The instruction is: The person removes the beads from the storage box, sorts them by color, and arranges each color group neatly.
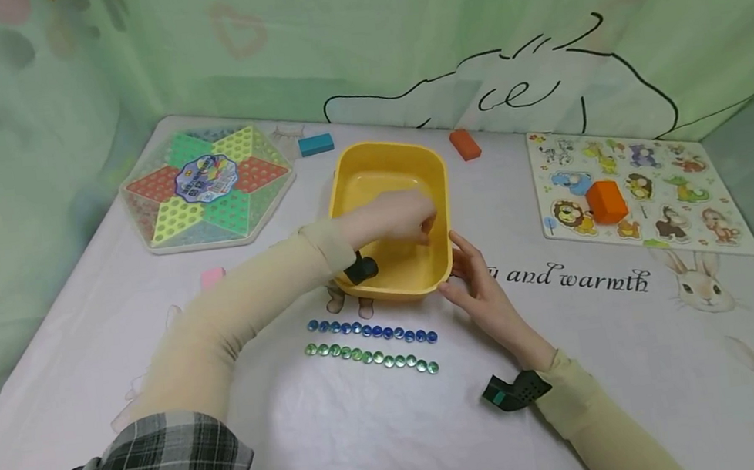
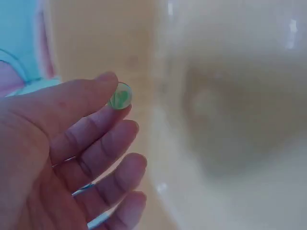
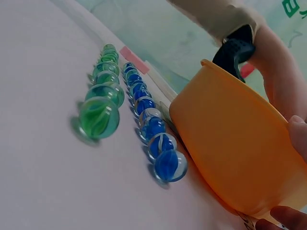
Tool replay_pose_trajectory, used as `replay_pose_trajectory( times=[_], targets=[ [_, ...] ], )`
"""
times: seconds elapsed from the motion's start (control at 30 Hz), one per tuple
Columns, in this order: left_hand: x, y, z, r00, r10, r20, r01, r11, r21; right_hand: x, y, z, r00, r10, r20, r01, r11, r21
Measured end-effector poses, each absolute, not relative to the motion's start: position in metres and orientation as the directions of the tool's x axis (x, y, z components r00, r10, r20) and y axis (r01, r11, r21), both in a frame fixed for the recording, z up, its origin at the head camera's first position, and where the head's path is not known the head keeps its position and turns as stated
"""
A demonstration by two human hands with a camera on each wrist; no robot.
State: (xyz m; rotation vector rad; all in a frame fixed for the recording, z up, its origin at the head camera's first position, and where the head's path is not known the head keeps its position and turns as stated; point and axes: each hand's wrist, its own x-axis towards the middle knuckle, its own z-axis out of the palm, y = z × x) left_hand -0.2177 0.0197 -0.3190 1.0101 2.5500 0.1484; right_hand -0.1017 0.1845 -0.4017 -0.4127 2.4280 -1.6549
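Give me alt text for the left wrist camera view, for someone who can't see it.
A left hand pinches a green marble between thumb and fingertip, just above the blurred inside of a yellow tub. A bit of the pale tablecloth shows at the left edge.

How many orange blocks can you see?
2. One orange block lies on the table behind the yellow tub. The other sits on the animal puzzle. More could be hidden out of view.

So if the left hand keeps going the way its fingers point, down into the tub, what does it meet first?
Probably the yellow tub's inner floor. The left hand pinches a green marble above it, nothing visible between, though depth is blurred.
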Motion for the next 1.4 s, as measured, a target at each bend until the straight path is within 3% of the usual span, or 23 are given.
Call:
replay_pose_trajectory(
  times=[0.33, 0.67, 1.07, 1.4],
  targets=[
    [-0.208, 0.009, -0.296, -0.670, 0.691, -0.271, 0.622, 0.722, 0.304, -0.100, 0.186, -0.400, -0.950, -0.311, -0.018, -0.094, 0.341, -0.935],
    [-0.198, -0.004, -0.298, -0.678, 0.707, -0.201, 0.619, 0.697, 0.362, -0.099, 0.186, -0.401, -0.951, -0.310, -0.021, -0.089, 0.337, -0.937],
    [-0.173, -0.027, -0.304, -0.695, 0.712, -0.104, 0.670, 0.692, 0.269, -0.100, 0.184, -0.401, -0.951, -0.307, -0.018, -0.095, 0.350, -0.932],
    [-0.152, -0.053, -0.314, -0.730, 0.683, 0.019, 0.644, 0.678, 0.354, -0.101, 0.184, -0.402, -0.949, -0.314, -0.002, -0.113, 0.345, -0.932]
  ],
)
